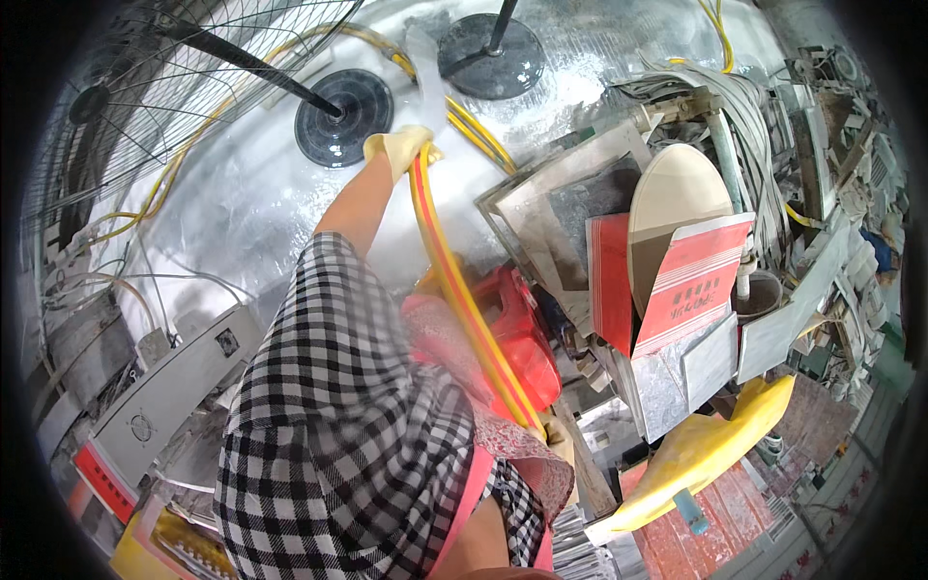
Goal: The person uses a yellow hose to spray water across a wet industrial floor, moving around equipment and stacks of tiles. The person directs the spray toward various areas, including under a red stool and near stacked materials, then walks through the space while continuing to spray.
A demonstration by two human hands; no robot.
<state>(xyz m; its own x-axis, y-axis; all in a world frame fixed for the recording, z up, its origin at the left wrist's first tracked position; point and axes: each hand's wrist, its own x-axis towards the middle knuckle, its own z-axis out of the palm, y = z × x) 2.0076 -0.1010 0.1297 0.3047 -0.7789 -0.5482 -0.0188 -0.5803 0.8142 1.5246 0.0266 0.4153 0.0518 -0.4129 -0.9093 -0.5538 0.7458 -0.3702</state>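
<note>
A yellow hose with a red stripe runs in a slack curve between my two hands. My left hand, in a pale cream glove, is closed around its far end, close to a round black stand base. Lower down, my right hand, also gloved, is closed at the near end of this stretch, partly hidden by the lace edge of my pink apron. A red plastic chair or container lies beneath the hose. The checkered left sleeve covers much of the lower middle.
More yellow hose lies on the wet floor. A wire-caged fan stands far left, a second black base at the top. On the right are an open red carton, a yellow sheet and piled scrap.
</note>
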